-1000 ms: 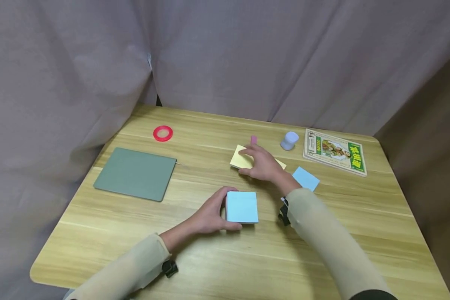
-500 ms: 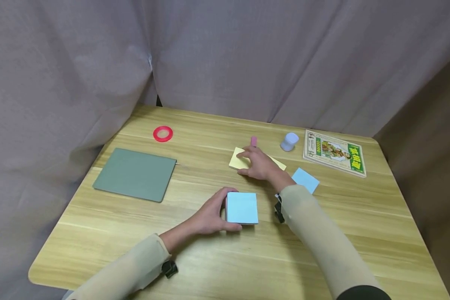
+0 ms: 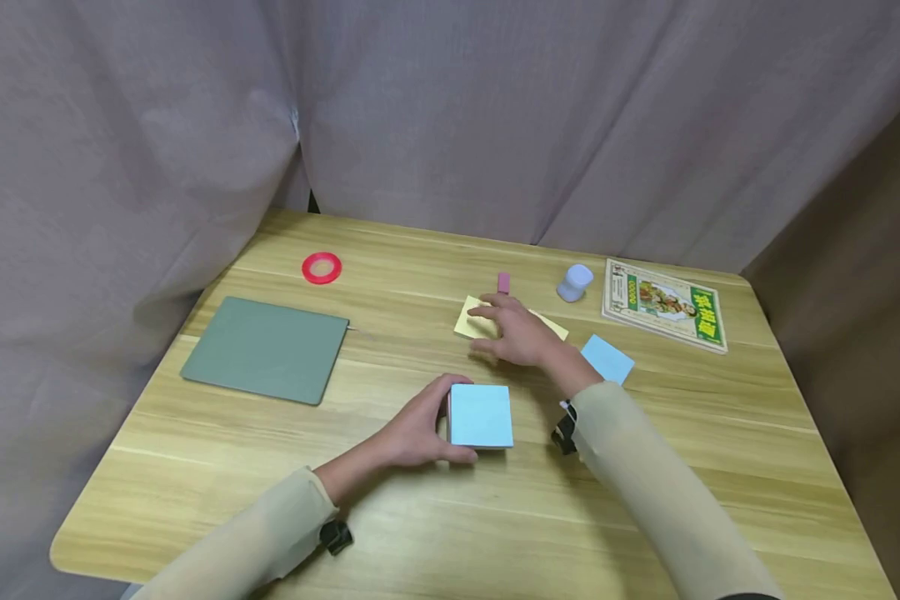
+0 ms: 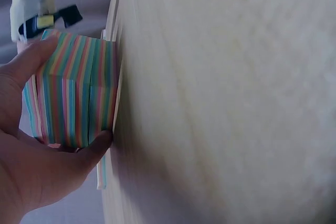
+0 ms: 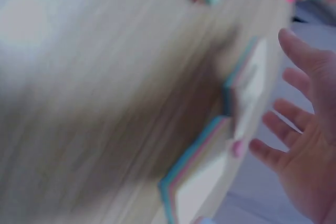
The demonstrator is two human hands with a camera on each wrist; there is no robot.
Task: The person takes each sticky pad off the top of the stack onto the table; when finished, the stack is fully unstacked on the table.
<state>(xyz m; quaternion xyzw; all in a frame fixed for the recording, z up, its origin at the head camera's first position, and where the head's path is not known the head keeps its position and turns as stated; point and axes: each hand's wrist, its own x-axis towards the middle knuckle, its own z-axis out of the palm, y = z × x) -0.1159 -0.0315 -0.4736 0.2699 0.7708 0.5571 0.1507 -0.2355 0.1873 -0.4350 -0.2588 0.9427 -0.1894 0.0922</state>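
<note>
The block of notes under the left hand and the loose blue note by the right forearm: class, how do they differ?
The block of notes is a thick stack with striped, many-coloured sides; the loose blue note looks like a thin sheet lying flat. The left hand grips the block; nothing holds the loose note, which lies beside the right hand. Both show a light blue, squarish top.

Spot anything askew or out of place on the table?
Nothing damaged or spilled. Only oddities: a loose blue note and a yellow note lie skewed, apart from the note block that the left hand grips. The right hand is over the yellow one.
</note>
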